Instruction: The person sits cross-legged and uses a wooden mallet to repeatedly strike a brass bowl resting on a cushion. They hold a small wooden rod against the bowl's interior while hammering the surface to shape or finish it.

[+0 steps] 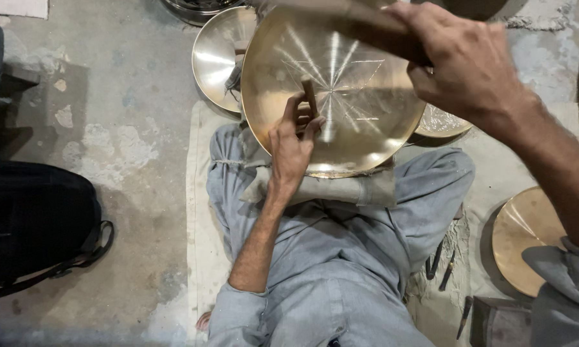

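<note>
A round brass plate with engraved star lines rests tilted on a cloth pad over my lap. My left hand pinches a short metal chisel upright against the plate's face, near the middle of the lines. My right hand is raised above the plate's upper right edge, gripping the wooden handle of a hammer that stretches left along the top of the view, blurred.
More brass plates lie around: one behind at upper left, an engraved one at right, another by my right knee. Spare chisels lie on the mat. A black bag sits left on the concrete floor.
</note>
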